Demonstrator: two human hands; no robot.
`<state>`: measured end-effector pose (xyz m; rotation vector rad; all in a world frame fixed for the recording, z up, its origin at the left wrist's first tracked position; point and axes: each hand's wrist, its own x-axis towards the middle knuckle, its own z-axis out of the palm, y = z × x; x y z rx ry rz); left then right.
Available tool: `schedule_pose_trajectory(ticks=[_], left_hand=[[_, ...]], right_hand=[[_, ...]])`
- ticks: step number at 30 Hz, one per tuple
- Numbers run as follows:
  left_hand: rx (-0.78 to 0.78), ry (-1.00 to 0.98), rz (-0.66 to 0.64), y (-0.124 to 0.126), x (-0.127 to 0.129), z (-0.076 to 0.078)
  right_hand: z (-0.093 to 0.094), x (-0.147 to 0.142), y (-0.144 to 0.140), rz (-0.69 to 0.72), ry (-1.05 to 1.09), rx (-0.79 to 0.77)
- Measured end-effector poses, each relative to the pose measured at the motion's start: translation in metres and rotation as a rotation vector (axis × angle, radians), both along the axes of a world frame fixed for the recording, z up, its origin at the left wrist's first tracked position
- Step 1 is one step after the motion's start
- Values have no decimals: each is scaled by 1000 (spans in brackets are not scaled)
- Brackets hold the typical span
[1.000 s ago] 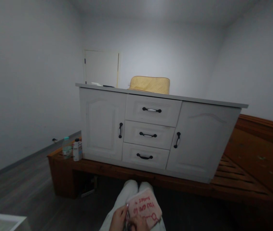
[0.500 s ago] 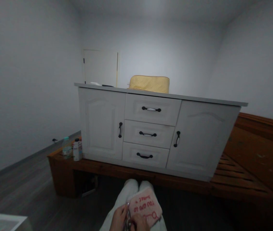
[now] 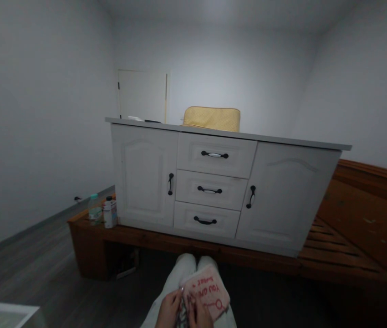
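left hand (image 3: pixel 169 310), right hand (image 3: pixel 201 314) grip pink pouch (image 3: pixel 207 291), seemingly | cabinet (image 3: pixel 214 182) ahead | bottles (image 3: pixel 104 212) left

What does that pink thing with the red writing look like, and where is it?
Start at the big white cabinet on the wooden platform, then look straight down to the white-trousered knees at the bottom edge. The pink cloth lies on the lap, held by both hands. It is the only pink thing, with red letters.
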<state>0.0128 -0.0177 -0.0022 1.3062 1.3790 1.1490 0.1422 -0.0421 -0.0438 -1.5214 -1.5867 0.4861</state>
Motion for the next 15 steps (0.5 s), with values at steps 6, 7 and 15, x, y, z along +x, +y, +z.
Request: schedule_pose_trajectory(ticks=[6, 7, 15], left_hand=[[-8, -18, -9, 0, 0, -3], [-2, -24, -14, 0, -1, -4], [2, -29, -35, 2, 0, -2]], right_hand=[[-1, 0, 2, 60, 18, 67], [-2, 1, 3, 60, -7, 64], [-3, 3, 4, 44, 70, 37]])
